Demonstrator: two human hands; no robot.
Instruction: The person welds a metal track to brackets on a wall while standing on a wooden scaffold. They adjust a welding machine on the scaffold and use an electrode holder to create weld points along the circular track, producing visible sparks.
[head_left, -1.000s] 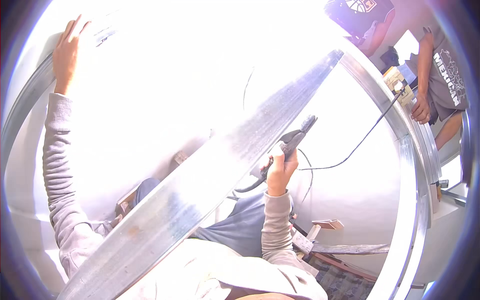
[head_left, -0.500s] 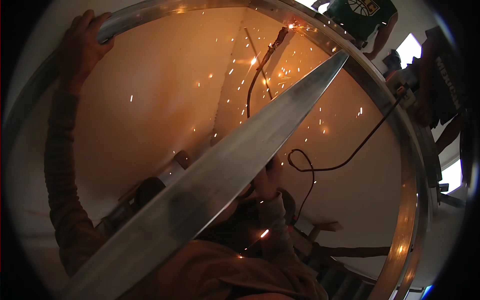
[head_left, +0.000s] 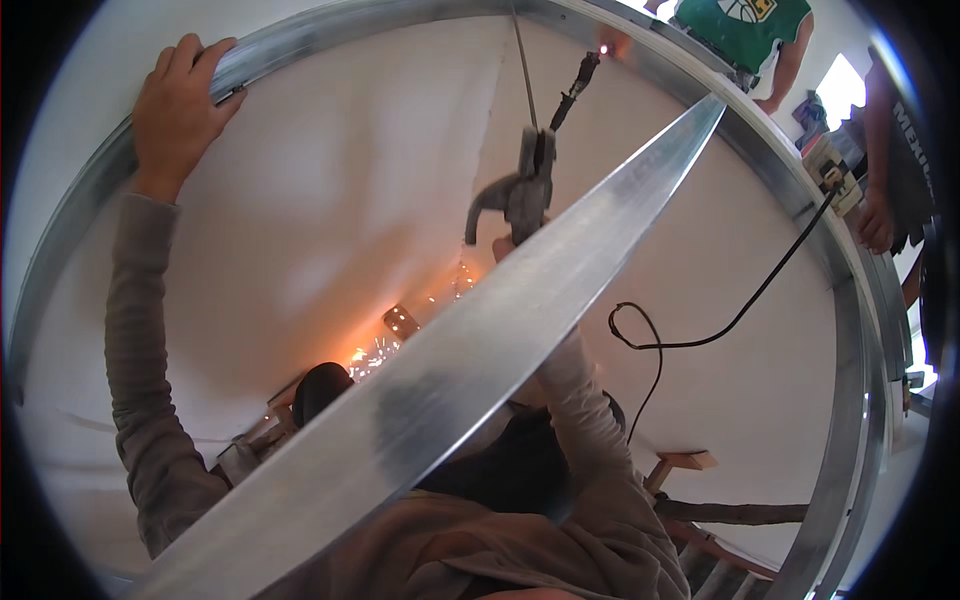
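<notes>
My left hand (head_left: 180, 115) grips a grey metal beam (head_left: 330, 42) at the upper left, fingers over its top edge and thumb below. My right hand (head_left: 503, 247) is closed on a welding electrode holder (head_left: 525, 190); a diagonal metal bar (head_left: 520, 310) hides most of that hand. A thin rod (head_left: 523, 65) rises above the holder's jaws. Beside it, a dark, rough-looking piece (head_left: 575, 90) slants up toward a small glowing spot (head_left: 603, 49) on the beam. I cannot tell how this piece joins the holder.
Sparks (head_left: 372, 358) scatter low by a small block (head_left: 401, 322). A black cable (head_left: 740, 315) loops at the right. Two people stand beyond the frame, one in a green jersey (head_left: 745, 30), another in black (head_left: 900, 150). A wooden piece (head_left: 690, 460) lies lower right.
The bright arc and shower of sparks at the beam have shrunk to a small glow, with sparks now low down. The electrode holder has come into view. My left hand keeps its hold.
</notes>
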